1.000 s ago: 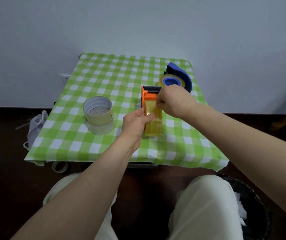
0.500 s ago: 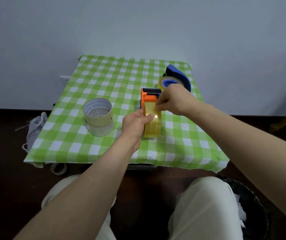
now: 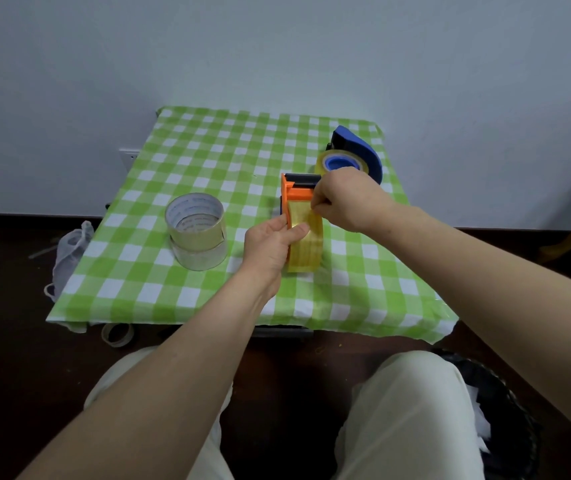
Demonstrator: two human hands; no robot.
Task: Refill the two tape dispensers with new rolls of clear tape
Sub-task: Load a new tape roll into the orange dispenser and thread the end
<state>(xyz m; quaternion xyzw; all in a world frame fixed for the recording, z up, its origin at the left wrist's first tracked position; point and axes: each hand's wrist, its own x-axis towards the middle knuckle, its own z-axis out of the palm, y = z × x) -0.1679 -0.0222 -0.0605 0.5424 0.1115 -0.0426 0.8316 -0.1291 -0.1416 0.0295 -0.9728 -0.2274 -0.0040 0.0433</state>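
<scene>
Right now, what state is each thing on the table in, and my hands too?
Orange dispenser: upright, roll loaded, gripped by the left hand.
Tape end: at the top of the roll, pinched by the right hand.
Blue dispenser: on its side, roll on its hub.
Spare rolls: two stacked, untouched.

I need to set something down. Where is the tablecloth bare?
Bare: the far-left stretch behind the stacked tape rolls, and the near strip along the front edge. Crowded: centre-right, around the orange dispenser, left hand, right hand and blue dispenser.
</scene>
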